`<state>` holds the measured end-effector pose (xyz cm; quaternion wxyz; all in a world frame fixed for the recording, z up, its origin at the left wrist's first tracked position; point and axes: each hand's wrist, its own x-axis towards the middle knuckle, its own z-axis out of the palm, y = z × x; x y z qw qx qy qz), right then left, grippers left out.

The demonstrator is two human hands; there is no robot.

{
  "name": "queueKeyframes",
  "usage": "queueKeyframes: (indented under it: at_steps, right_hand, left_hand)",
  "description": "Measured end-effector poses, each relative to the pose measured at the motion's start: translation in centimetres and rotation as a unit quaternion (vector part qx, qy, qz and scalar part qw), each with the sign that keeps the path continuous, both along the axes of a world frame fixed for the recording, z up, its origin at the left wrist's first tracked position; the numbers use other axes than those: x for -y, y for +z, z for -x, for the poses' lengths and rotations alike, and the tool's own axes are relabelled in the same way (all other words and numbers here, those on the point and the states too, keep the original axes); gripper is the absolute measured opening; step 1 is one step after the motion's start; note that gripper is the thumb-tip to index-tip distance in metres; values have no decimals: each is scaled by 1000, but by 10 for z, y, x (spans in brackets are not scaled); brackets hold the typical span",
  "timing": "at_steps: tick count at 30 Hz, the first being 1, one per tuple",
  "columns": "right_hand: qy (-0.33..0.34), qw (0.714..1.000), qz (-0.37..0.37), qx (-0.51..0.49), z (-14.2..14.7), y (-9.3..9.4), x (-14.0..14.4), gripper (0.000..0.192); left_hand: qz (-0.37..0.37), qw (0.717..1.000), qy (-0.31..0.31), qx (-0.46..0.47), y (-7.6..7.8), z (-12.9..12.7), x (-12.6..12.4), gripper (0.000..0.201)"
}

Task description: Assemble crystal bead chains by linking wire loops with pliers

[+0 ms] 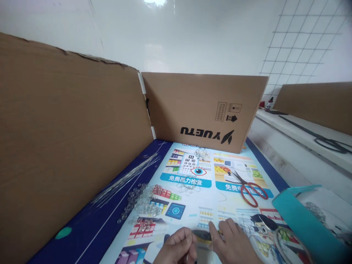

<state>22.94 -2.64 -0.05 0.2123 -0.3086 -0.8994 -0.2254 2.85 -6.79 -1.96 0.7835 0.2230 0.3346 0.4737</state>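
At 6 o'clock, the left hand [176,247] and right hand [233,244] pinch a small dark tool [202,234] between fingertips. At 12 o'clock, a cardboard box [203,110] reads "YUETU" upside down; red scissors [251,190] lie at 2 o'clock.

Glossy white wall [192,40] w/ ceiling-light glare at top; thin black wire grid [305,40] upper right; white ledge [297,132] runs along right side.
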Motion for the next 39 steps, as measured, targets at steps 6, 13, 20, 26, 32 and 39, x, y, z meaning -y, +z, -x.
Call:
queueKeyframes:
  at_steps: [6, 13, 20, 26, 32, 39]
  right_hand:
    - [11, 999, -22, 44, -6, 8, -2, 45]
    - [26, 998, -47, 40, -7, 0, -5, 48]
    - [28, 997, -12, 70, -4, 1, -3, 50]
    - [-19, 998, 32, 47, -6, -13, -3, 51]
    - [-40, 998, 46, 17, -5, -10, -1, 47]
    - [-36, 992, 121, 3, -7, -7, -4, 44]
  left_hand:
    - [39, 999, -1, -29, 3, 1, 1, 31]
    - [79, 996, 31, -17, 0, 0, 0, 33]
    - [99, 994, 42, -27, 1, 0, -1, 32]
    - [31, 999, 33, 14, 2, -3, -2, 28]
    - [33, 998, 56, 20, -1, -3, -2, 30]
    - [31, 993, 117, -18, 11, -2, -3, 34]
